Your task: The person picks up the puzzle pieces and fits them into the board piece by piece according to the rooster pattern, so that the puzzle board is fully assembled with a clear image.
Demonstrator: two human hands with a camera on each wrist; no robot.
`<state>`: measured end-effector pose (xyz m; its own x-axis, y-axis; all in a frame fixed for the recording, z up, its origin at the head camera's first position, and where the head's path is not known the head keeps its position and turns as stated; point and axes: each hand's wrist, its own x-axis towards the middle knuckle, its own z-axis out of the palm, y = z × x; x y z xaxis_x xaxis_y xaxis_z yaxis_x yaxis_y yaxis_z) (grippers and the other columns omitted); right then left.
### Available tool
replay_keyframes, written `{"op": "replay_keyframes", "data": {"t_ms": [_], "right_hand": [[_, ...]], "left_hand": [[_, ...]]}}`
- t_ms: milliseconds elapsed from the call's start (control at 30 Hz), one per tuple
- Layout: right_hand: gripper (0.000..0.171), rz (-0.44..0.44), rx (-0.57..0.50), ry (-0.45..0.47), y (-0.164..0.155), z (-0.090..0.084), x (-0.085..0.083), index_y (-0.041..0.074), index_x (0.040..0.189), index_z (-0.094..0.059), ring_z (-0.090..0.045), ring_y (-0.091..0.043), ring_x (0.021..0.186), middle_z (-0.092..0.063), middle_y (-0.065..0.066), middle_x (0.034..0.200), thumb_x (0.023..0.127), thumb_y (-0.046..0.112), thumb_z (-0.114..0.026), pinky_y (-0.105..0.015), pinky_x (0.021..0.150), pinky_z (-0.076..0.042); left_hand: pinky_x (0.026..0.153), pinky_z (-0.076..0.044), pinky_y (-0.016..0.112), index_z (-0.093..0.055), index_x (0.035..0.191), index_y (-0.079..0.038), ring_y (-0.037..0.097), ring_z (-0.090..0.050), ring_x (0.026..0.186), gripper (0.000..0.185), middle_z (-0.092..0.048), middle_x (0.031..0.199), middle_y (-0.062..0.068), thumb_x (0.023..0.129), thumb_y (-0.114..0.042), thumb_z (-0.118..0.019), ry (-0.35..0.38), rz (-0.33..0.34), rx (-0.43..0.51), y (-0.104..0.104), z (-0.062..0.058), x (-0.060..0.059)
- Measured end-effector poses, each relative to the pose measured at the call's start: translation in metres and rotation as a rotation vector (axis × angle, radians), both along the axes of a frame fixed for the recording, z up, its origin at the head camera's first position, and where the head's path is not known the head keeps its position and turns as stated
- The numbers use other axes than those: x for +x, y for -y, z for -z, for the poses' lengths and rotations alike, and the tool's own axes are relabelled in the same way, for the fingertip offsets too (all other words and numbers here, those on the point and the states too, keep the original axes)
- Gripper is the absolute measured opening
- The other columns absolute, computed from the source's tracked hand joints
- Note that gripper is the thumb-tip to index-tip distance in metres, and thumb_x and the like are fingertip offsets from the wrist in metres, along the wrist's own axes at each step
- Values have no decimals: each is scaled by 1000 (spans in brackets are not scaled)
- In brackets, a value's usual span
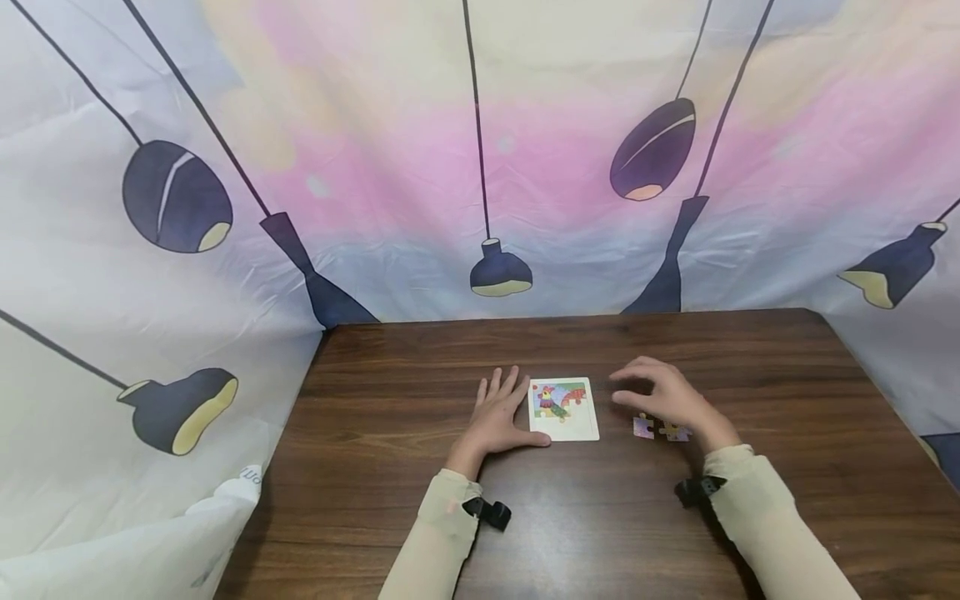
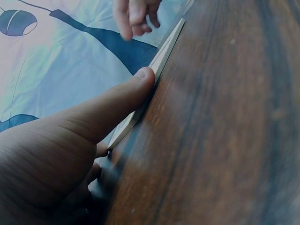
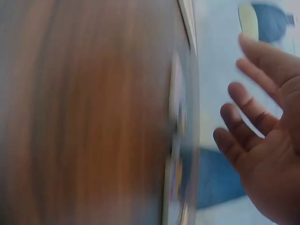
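On the tabletop (image 1: 600, 517) the left hand (image 1: 498, 417) lies flat, steadying the half-filled puzzle board (image 1: 564, 408); the right hand (image 1: 663, 396) hovers relaxed, empty, above two loose pieces (image 1: 660, 428), not yet placed.

We see a dark brown table (image 1: 420, 500) with streaky wood grain running across it. On it lies a white-bordered puzzle board (image 1: 564, 408), its filled part showing a bird in purple, red and yellow on a green ground, with an orange-red patch at the upper right. Beside it lie loose puzzle pieces (image 1: 660, 428), pale purple with touches of yellow. Both sleeves (image 1: 757, 500) are pale beige, each with a black strap (image 1: 487, 511) at the wrist. The backdrop cloth (image 1: 375, 167) fades from cream to pink to pale blue and white, printed with navy hanging lamps with yellow undersides
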<state>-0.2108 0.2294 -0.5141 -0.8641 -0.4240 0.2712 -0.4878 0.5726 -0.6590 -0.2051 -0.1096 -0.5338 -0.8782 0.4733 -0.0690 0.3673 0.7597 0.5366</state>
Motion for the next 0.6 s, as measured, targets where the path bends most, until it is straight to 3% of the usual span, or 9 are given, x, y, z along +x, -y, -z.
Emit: {"op": "replay_keyframes", "data": {"t_ms": [100, 333, 600], "right_hand": [[33, 50, -34, 28, -24, 1, 5, 5, 123, -78, -67, -23, 110, -71, -7, 119, 93, 16, -84, -48, 91, -57], [32, 141, -42, 69, -67, -3, 17, 4, 126, -76, -59, -2, 109, -70, -12, 123, 97, 16, -80, -19, 88, -49], [39, 184, 38, 157, -102, -5, 27, 5, 133, -73, -56, 0, 113, -68, -17, 130, 98, 23, -79, -21, 88, -52]], "left_hand": [[129, 5, 57, -24, 169, -13, 35, 7, 162, 118, -8, 177, 11, 81, -63, -85, -1, 0, -2, 0, 0, 0], [129, 5, 56, -24, 170, -14, 34, 7, 162, 118, -7, 177, 10, 81, -63, -85, 4, -5, -6, 2, -2, 0], [129, 4, 57, -25, 169, -13, 36, 6, 162, 118, -8, 177, 11, 81, -63, -85, -3, 0, -8, 0, -1, 1]]}}
